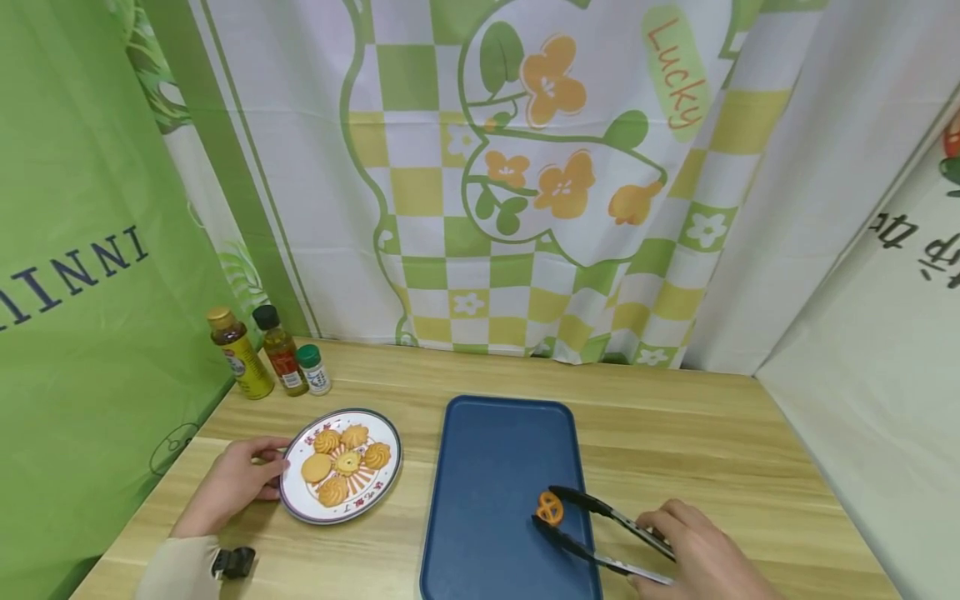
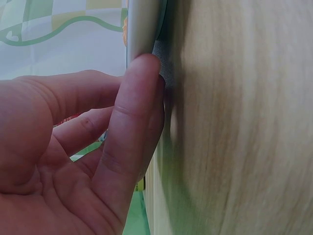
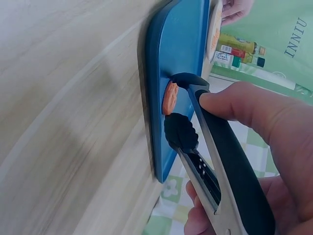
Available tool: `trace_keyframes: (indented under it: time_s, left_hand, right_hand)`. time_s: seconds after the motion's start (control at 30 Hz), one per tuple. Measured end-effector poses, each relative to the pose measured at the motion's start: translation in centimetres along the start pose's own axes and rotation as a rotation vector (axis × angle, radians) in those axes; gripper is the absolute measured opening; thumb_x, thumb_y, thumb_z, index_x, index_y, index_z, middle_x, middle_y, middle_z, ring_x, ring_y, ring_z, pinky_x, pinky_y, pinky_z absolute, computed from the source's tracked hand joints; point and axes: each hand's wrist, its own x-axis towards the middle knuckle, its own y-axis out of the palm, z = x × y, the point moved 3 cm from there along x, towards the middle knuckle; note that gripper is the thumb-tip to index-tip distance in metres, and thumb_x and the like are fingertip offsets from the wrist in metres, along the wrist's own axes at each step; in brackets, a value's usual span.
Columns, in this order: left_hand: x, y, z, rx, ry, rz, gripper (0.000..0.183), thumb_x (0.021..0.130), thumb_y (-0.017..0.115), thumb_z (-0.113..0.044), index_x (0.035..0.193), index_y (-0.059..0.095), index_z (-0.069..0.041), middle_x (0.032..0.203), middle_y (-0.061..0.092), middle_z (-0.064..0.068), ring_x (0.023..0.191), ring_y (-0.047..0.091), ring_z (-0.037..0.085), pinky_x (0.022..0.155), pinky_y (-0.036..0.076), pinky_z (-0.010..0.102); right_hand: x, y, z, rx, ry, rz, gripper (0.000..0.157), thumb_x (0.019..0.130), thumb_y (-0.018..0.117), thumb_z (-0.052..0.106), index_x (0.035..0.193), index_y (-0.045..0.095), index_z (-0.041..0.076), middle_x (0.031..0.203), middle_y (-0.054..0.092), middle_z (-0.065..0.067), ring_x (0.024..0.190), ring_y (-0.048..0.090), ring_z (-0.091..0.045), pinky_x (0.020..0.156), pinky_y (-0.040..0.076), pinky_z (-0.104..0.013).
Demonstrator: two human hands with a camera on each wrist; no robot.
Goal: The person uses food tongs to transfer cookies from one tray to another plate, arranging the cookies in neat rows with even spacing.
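Observation:
My left hand (image 1: 238, 477) pinches the left rim of a round white plate (image 1: 300, 500) with a dark-edged border. Several golden cookies (image 1: 333, 490) lie on the plate, piped swirls and a smooth round one among them. In the right wrist view my right hand (image 3: 264, 142) grips black-and-silver kitchen tongs (image 3: 227, 161). The spread tong tips stand on either side of a pretzel-shaped cookie (image 1: 550, 508), which lies on a dark blue tray (image 1: 495, 475) near its right edge. Whether both tips touch the cookie I cannot tell. The plate's edge (image 2: 143, 29) shows at my left fingertips.
At the table's back left corner stand a yellow-labelled bottle (image 1: 246, 358), a black-capped oil bottle (image 1: 283, 354) and a green-capped shaker (image 1: 313, 372). A patterned curtain (image 1: 525, 275) hangs behind the wooden table (image 1: 675, 433). Green cloth (image 1: 75, 358) borders the left side.

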Motion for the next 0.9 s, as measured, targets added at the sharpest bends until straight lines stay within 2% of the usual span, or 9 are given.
trace_keyframes:
  time_s: [0.13, 0.53, 0.67, 0.9]
  left_hand:
    - [-0.2, -0.2, 0.1, 0.004, 0.001, -0.006, 0.048, 0.110, 0.062, -0.004, 0.154, 0.054, 0.015, 0.123, 0.065, 0.027, 0.087, 0.071, 0.020, 0.070, 0.071, 0.032]
    - [-0.6, -0.2, -0.4, 0.009, 0.008, -0.006, 0.048, 0.110, 0.063, -0.004, 0.154, 0.054, 0.015, 0.122, 0.064, 0.027, 0.086, 0.070, 0.019, 0.069, 0.071, 0.031]
    - [-0.6, -0.1, -0.6, 0.016, 0.016, -0.017, 0.048, 0.109, 0.064, -0.003, 0.153, 0.055, 0.015, 0.123, 0.065, 0.028, 0.086, 0.070, 0.019, 0.069, 0.071, 0.031]
    - [-0.4, 0.1, -0.4, 0.008, 0.030, -0.014, 0.047, 0.109, 0.063, -0.001, 0.152, 0.055, 0.016, 0.123, 0.065, 0.029, 0.086, 0.071, 0.019, 0.070, 0.072, 0.031]
  right_hand:
    - [0.7, 0.4, 0.9, 0.007, 0.000, -0.020, 0.057, 0.073, 0.101, 0.044, 0.118, 0.078, 0.018, 0.105, 0.064, 0.010, 0.087, 0.051, 0.000, 0.068, 0.051, -0.023]
    - [3.0, 1.4, 4.8, 0.097, 0.054, 0.014, 0.058, 0.073, 0.102, 0.047, 0.119, 0.079, 0.020, 0.106, 0.065, 0.010, 0.089, 0.053, -0.005, 0.071, 0.050, -0.025]
    - [3.8, 1.5, 6.4, 0.104, 0.008, 0.017, 0.059, 0.075, 0.102, 0.047, 0.121, 0.079, 0.018, 0.106, 0.064, 0.009, 0.089, 0.053, -0.007, 0.072, 0.052, -0.026]
    - [5.6, 1.8, 9.2, 0.167, -0.045, 0.086, 0.055, 0.082, 0.098, 0.048, 0.123, 0.079, 0.017, 0.106, 0.064, 0.007, 0.086, 0.054, -0.009, 0.070, 0.052, -0.030]
